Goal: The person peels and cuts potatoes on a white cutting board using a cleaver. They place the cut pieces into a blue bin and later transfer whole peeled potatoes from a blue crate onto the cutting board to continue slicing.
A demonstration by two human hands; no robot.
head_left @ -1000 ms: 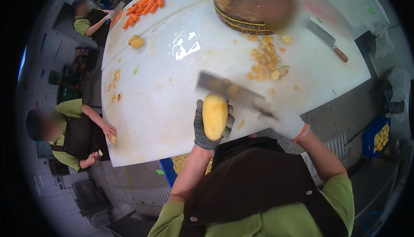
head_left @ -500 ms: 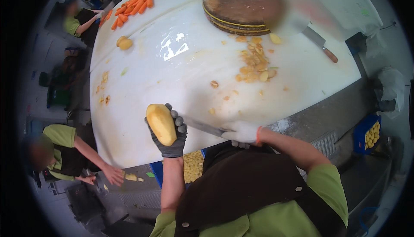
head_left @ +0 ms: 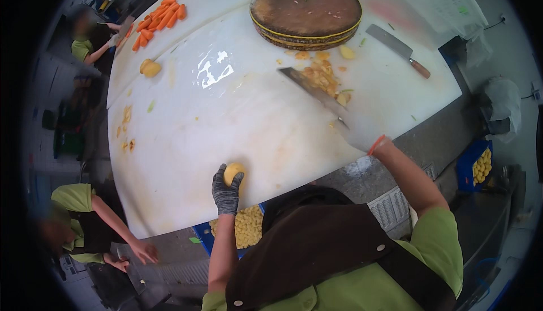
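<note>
Left hand: grey-gloved grip closed around yellow potato, near bench edge; whether potato touches bench unclear
Right hand: blurred white-gloved grip clamped on cleaver, blade beside scraps
Step seems to be shifting scraps with blade; next stroke would call for low blade, potato clear of edge
No writing legible on potato or cleaver; green tag unreadable
</note>
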